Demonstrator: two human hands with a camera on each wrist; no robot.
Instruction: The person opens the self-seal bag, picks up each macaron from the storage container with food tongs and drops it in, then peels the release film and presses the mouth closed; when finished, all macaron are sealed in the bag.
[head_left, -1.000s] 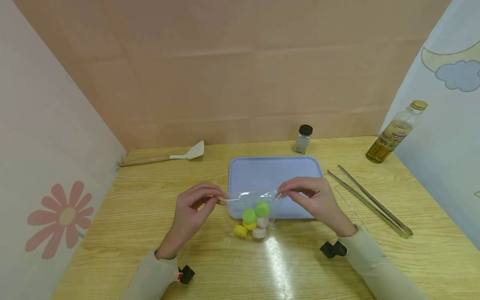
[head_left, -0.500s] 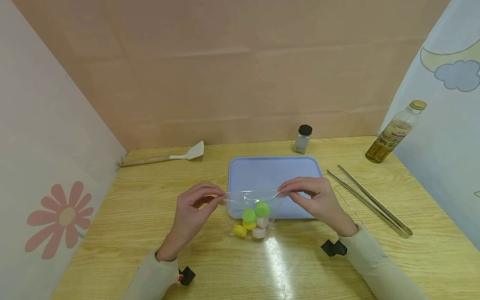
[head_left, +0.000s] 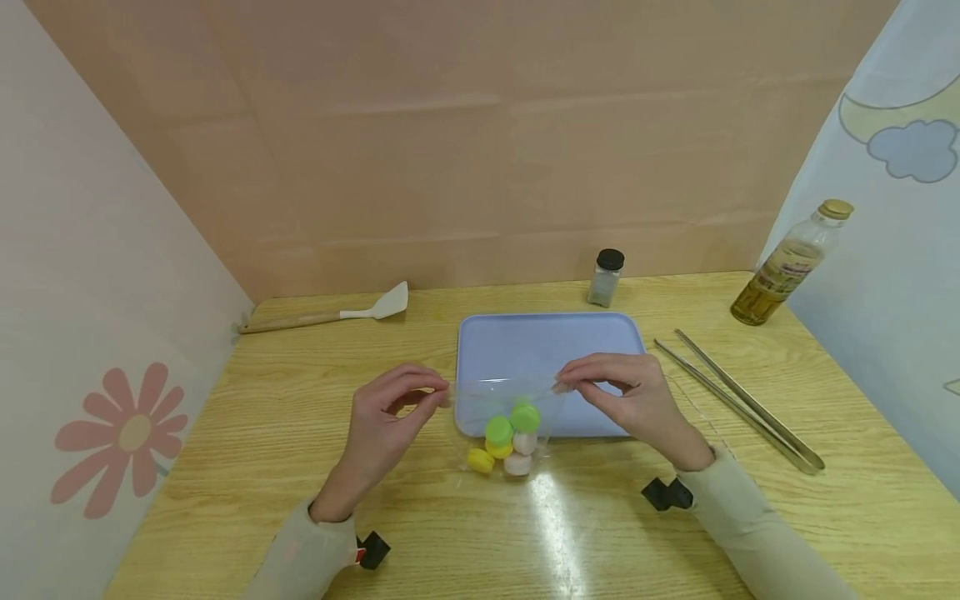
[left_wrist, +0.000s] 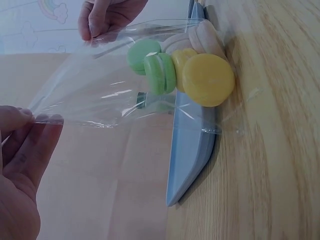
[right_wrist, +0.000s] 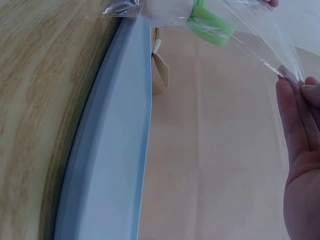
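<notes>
A clear plastic bag (left_wrist: 110,100) is stretched between both hands at its top edge. Inside it, near the bottom, lie several macarons: green ones (head_left: 498,431), yellow ones (left_wrist: 208,80) and pale pink ones (head_left: 518,463). My left hand (head_left: 393,425) pinches the bag's left top corner between thumb and fingers. The opposite corner is pinched by my right hand (head_left: 626,400), as the right wrist view also shows. In the head view the bag overlaps the front left part of a light blue tray (head_left: 555,333), with its filled end close over the wooden table.
A white spatula with a wooden handle (head_left: 322,318) lies at the back left. Behind the tray stands a small black-capped jar (head_left: 606,277). Metal tongs (head_left: 738,400) lie to the right, and a gold-capped bottle of amber liquid (head_left: 787,262) stands at the back right.
Both hands keep their place and their pinch on the bag. The bag's top edges, slightly apart before, now look closer together; the macarons stay where they were.
</notes>
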